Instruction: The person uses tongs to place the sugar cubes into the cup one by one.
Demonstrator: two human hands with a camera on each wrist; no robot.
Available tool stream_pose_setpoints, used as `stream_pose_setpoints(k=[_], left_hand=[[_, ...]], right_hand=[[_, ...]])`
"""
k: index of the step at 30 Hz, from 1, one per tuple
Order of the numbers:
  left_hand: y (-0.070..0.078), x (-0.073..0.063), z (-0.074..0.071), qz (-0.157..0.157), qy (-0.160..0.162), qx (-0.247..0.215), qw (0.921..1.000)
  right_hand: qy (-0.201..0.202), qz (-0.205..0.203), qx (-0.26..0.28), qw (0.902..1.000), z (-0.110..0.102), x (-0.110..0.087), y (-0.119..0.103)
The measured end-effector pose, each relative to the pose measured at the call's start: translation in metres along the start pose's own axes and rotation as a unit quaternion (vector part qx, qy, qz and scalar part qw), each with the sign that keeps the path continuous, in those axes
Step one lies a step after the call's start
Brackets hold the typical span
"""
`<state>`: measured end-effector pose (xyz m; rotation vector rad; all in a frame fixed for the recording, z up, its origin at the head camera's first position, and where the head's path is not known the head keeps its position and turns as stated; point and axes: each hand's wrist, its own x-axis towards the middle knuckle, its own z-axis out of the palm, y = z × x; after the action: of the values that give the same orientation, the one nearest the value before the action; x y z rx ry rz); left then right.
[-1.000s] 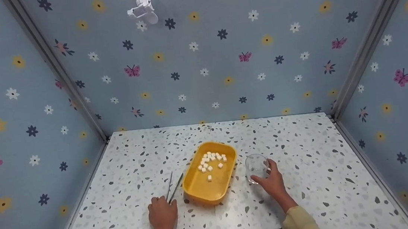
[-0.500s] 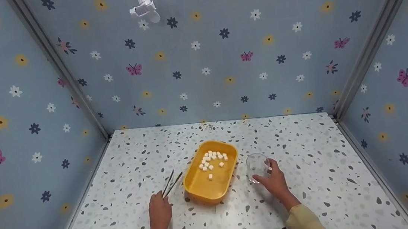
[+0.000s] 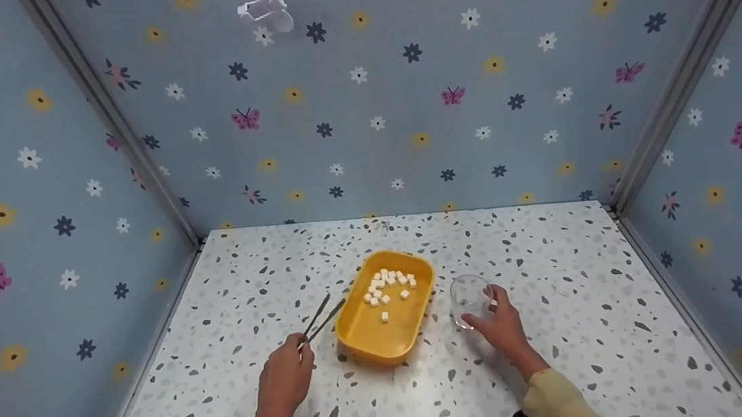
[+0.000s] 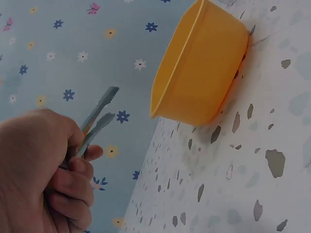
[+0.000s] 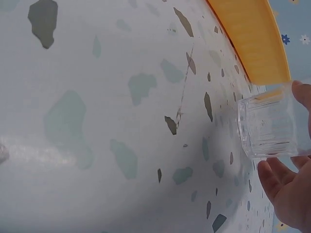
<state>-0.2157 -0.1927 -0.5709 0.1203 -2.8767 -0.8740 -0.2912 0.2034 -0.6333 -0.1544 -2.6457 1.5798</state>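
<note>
Now the left hand (image 3: 285, 373) grips slim, parted grey metal tweezers (image 4: 99, 108) closer to the yellow rectangular plastic tray (image 3: 387, 341) than before, apparently putting its small white cubes (image 3: 391, 280) within easier reach, while the right hand (image 3: 503, 325) grips a clear round tumbler (image 5: 269, 124) right of it.

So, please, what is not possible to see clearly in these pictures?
Tweezers, rear end: left wrist view, covered by the left hand.
Glass, upper part: right wrist view, cut off by the right edge.
White cubes: left wrist view, hidden by the yellow tray; head view, too small for surface detail.
</note>
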Motion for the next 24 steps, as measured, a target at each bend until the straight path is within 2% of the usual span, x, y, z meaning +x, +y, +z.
stream_pose_setpoints(k=[6,11,15,19,24], left_hand=[[0.012,0.009,-0.005,0.044,-0.006,0.032,0.9985],[0.023,0.018,-0.002,0.081,-0.001,0.091,0.9925],[0.032,0.028,0.006,0.113,-0.001,0.123,0.986],[0.04,0.036,0.02,0.135,-0.019,0.144,0.9801],[0.044,0.043,0.037,0.137,-0.039,0.159,0.977]], right_hand=[[0.001,-0.017,0.0,0.9998,0.0,0.0,0.001],[0.001,-0.017,-0.003,0.9998,-0.002,0.001,0.0],[0.001,-0.014,-0.007,0.9999,-0.002,0.002,-0.001],[0.0,-0.011,-0.011,0.9999,-0.002,0.002,-0.001],[-0.003,-0.005,-0.013,0.9999,0.0,0.003,0.0]])
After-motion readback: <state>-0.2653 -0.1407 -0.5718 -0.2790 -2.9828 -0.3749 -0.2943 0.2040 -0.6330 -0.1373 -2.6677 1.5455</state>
